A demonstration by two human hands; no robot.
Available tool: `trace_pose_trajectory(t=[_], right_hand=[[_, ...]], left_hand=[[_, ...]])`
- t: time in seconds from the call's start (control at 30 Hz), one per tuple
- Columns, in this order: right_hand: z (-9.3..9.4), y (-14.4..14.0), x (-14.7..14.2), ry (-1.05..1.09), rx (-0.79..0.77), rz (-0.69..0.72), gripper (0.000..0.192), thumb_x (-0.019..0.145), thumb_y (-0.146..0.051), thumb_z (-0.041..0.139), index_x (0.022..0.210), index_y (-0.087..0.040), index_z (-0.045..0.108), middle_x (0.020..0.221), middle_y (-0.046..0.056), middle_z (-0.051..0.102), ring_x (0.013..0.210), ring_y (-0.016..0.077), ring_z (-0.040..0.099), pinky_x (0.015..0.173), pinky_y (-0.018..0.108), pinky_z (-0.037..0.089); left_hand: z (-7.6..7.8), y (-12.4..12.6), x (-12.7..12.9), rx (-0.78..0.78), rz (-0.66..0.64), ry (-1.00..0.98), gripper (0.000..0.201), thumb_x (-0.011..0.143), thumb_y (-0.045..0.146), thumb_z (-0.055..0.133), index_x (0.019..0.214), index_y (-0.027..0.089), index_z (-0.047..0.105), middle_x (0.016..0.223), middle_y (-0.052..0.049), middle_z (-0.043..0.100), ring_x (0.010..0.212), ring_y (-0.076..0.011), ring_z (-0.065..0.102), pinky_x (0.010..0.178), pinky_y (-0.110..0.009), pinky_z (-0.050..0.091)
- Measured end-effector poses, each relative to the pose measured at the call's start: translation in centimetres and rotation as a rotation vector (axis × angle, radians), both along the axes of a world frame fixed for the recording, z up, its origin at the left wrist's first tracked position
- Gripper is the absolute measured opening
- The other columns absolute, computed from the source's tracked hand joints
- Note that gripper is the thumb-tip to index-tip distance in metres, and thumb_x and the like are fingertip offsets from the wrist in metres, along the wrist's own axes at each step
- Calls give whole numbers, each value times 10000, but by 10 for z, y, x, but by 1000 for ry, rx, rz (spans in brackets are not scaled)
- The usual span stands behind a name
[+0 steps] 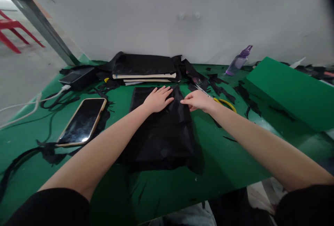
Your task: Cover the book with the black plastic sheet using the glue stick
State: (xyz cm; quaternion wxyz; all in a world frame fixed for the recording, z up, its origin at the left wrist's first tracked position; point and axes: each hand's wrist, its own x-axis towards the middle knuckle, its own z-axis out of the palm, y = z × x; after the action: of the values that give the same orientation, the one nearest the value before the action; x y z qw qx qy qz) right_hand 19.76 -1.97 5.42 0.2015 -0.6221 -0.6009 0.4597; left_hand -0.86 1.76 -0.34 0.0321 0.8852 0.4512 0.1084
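Note:
A piece of black fabric [161,139], roughly rectangular and wrinkled, lies in front of me; whether it is one layer or several I cannot tell. My left hand [158,100] rests flat near its far end with the fingers spread. At the right far edge, my right hand [195,100] pinches the fabric's border between thumb and fingers. Just behind that hand lie scissors with yellow handles [226,104], partly hidden by my right wrist and forearm.
A black-covered stack with pale page edges [144,76] sits against the wall. Left are a phone [82,121] and a black box [79,78] with a white cable. A purple spray bottle [238,60] and a green board [294,92] stand right. Black scraps litter the green table [219,163].

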Motion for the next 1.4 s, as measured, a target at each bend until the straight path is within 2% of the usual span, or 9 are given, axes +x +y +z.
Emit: trace_pose_trajectory(t=[0.17,0.33,0.4,0.63,0.73,0.87,1.0,1.17,1.4], right_hand=[[4,-5,-1,144,-96,-54,172,789,-198,585,630,-151,633,644,46,630,580,101,583,574,235,549],[7,-10,-4,154,-105,-80,134,728,-77,572,638,-157,630,606,15,595,564,86,551,589,222,535],[8,-13,-6,134,-81,-113,128,705,-50,580,671,-159,638,593,8,583,567,92,557,596,234,538],[5,-15,-6,166,-59,-139,124,696,-38,617,732,-156,603,645,8,607,589,96,582,588,232,537],[3,-13,-3,193,-81,-166,68,752,-110,616,703,-152,593,653,19,609,573,90,573,582,230,539],[3,-11,0,204,-126,-142,140,803,-222,616,692,-138,602,710,53,635,597,106,600,583,250,552],[0,-10,3,189,-89,-154,76,768,-161,652,711,-147,605,685,27,619,624,101,605,615,244,553],[-3,-14,3,263,-110,-251,90,760,-111,623,788,-171,562,714,2,612,646,92,602,640,240,541],[0,-21,-7,262,-104,-265,176,743,-59,574,896,-144,596,737,20,631,670,91,614,666,229,524]], left_hand=[[6,1,2,-63,11,2,612,934,565,180,1430,225,295,1510,-38,265,1397,-231,210,1124,-477,185],[11,12,13,-26,92,-125,585,930,560,213,1340,203,430,1369,-78,476,1251,-266,423,1043,-450,321],[9,16,17,20,102,-164,541,945,510,220,1280,178,484,1312,-90,517,1217,-253,447,1028,-417,341],[1,14,17,163,21,-248,416,961,406,297,1201,151,522,1295,-86,515,1224,-201,434,1064,-342,312],[0,14,17,178,8,-265,392,962,399,306,1159,159,545,1246,-80,548,1186,-199,467,1034,-343,348],[0,14,17,168,5,-266,384,962,402,312,1141,160,550,1219,-73,562,1159,-199,487,1012,-341,367],[0,14,17,157,5,-276,389,964,401,303,1145,155,544,1215,-74,565,1146,-197,496,1007,-338,369],[0,12,17,133,10,-292,407,962,411,292,1184,161,524,1235,-78,557,1158,-201,488,1010,-351,363],[0,13,17,114,3,-285,422,963,416,273,1191,161,520,1238,-86,553,1157,-203,490,1012,-358,358]])
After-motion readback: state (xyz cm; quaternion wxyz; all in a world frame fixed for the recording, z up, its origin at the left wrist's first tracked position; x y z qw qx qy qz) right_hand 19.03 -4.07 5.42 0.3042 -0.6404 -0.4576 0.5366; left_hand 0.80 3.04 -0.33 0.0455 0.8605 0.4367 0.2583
